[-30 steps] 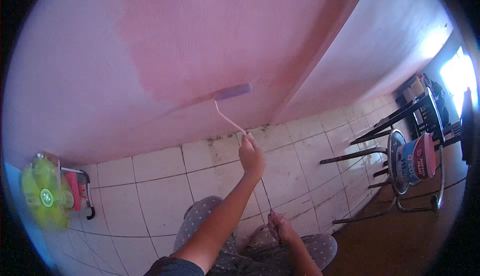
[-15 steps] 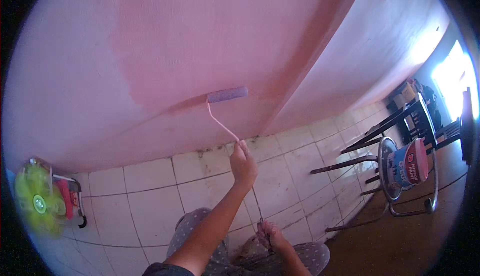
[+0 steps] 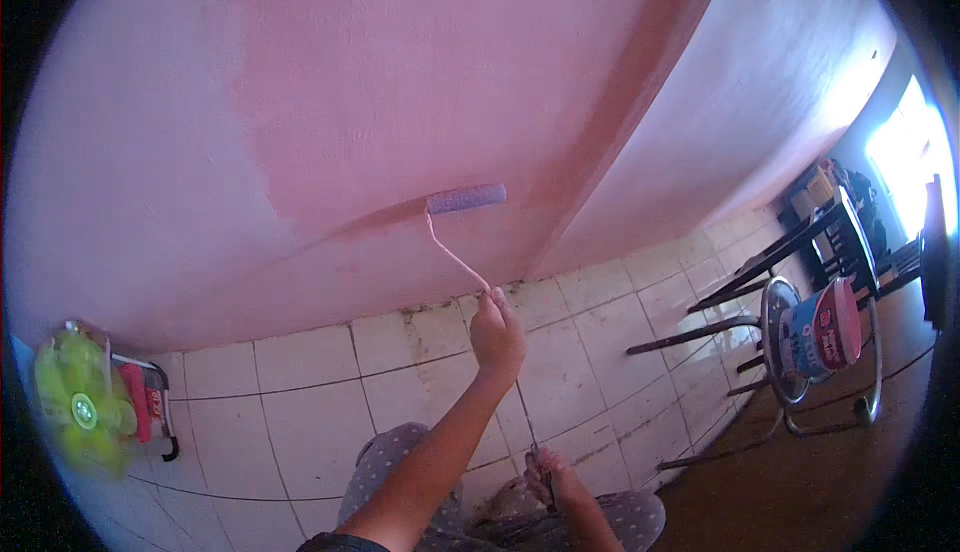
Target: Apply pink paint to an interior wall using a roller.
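Note:
A paint roller (image 3: 467,199) with a lilac-grey, paint-wet sleeve lies against the pink wall (image 3: 400,82), low down, its shadow stretching off to the left. My left hand (image 3: 497,334) is closed around its pale bent wire stem, just below the bend. Lower, close to my knees, my right hand (image 3: 556,476) is curled around a slim dark piece. Whether that piece belongs to the roller's handle I cannot tell, since the left forearm and fingers hide part of it. Darker, wet-looking pink covers the middle of the wall, with a paler area to the left.
A paint bucket (image 3: 822,330) stands on a round metal stool (image 3: 783,302) at the right, beside dark chairs (image 3: 850,237). A fan with green blades (image 3: 85,407) stands at the far left. White tiles (image 3: 310,432) cover the floor, and the wall has a projecting corner.
The view has shifted slightly, so most things sit a little further right. The roller remains low on the wall, and both hands keep their grips.

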Available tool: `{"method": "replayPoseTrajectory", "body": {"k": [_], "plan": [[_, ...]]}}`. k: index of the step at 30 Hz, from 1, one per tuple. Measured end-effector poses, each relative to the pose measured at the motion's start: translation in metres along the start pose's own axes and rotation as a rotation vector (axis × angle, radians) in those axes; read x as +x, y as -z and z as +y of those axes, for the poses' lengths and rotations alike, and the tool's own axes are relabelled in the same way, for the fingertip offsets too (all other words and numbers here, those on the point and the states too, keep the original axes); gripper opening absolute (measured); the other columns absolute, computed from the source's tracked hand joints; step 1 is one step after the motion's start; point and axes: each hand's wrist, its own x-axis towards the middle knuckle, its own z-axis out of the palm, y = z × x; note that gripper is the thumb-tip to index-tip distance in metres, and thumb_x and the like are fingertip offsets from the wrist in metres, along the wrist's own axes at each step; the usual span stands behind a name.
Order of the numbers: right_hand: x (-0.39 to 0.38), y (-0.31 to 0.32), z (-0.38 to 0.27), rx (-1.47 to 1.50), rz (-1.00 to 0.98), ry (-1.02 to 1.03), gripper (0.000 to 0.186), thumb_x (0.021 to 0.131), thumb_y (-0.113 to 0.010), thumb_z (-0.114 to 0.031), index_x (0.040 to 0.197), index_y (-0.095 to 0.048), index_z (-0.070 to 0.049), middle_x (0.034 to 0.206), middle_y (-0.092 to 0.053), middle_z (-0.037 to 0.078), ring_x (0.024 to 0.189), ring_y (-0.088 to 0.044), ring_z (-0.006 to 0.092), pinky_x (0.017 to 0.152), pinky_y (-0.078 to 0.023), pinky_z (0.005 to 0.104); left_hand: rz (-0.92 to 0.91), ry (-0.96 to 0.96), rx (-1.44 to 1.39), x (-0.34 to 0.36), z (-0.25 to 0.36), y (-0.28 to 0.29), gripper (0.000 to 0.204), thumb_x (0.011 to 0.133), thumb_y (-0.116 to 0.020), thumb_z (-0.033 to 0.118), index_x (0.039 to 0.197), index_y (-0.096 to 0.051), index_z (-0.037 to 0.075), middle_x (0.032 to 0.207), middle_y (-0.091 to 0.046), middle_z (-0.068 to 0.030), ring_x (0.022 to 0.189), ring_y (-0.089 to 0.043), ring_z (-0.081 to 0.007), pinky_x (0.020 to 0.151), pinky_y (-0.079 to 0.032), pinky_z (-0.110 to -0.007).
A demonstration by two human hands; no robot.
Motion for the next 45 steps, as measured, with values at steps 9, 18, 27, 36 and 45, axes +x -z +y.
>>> {"method": "replayPoseTrajectory", "body": {"k": [9,18,27,36,45], "plan": [[-0.009,-0.015,-0.026,-0.155,-0.073,-0.273,0.054,0.093,-0.033,-0.057,0.060,-0.038,-0.014,0.044,-0.031,-0.001,0.031,-0.023,0.0127,0.032,-0.018,0.0287,-0.035,0.209,0.108,-0.024,-0.082,-0.021,0.038,0.097,-0.035,0.031,0.096,-0.055,-0.001,0.077,-0.061,-0.0241,0.078,-0.060,-0.0422,0.068,-0.045,-0.051],[0.022,0.042,-0.008,-0.470,-0.110,0.185,0.055,0.091,-0.036,-0.060,0.059,-0.038,-0.015,0.047,-0.034,-0.001,0.033,-0.027,0.0114,0.033,-0.019,0.0272,-0.114,0.124,-0.050,-0.008,-0.008,-0.026,0.036,0.097,-0.035,0.030,0.098,-0.055,0.000,0.080,-0.061,-0.0248,0.077,-0.059,-0.0431,0.066,-0.044,-0.050],[-0.003,0.049,-0.062,-0.087,-0.215,-0.372,0.054,0.090,-0.036,-0.060,0.062,-0.039,-0.014,0.054,-0.038,-0.002,0.039,-0.035,0.0111,0.038,-0.029,0.0287,0.011,0.093,-0.145,-0.016,-0.022,-0.049,0.034,0.097,-0.035,0.026,0.099,-0.055,-0.001,0.075,-0.061,-0.0244,0.072,-0.059,-0.0432,0.063,-0.044,-0.052],[0.025,0.054,-0.016,0.006,-0.024,-0.105,0.052,0.089,-0.041,-0.061,0.068,-0.041,-0.013,0.056,-0.039,-0.002,0.042,-0.034,0.0116,0.039,-0.027,0.0261,-0.038,0.031,-0.072,-0.008,-0.009,-0.061,0.034,0.097,-0.035,0.027,0.096,-0.052,-0.002,0.062,-0.058,-0.0235,0.063,-0.058,-0.0434,0.056,-0.043,-0.053],[0.020,0.073,-0.041,-0.142,-0.144,-0.084,0.045,0.095,-0.040,-0.046,0.068,-0.042,-0.009,0.055,-0.039,0.002,0.046,-0.038,0.0149,0.041,-0.029,0.0299,-0.188,0.173,-0.078,-0.006,0.019,-0.048,0.040,0.098,-0.033,0.029,0.097,-0.053,-0.006,0.075,-0.057,-0.0265,0.077,-0.057,-0.0438,0.068,-0.043,-0.048]]}}
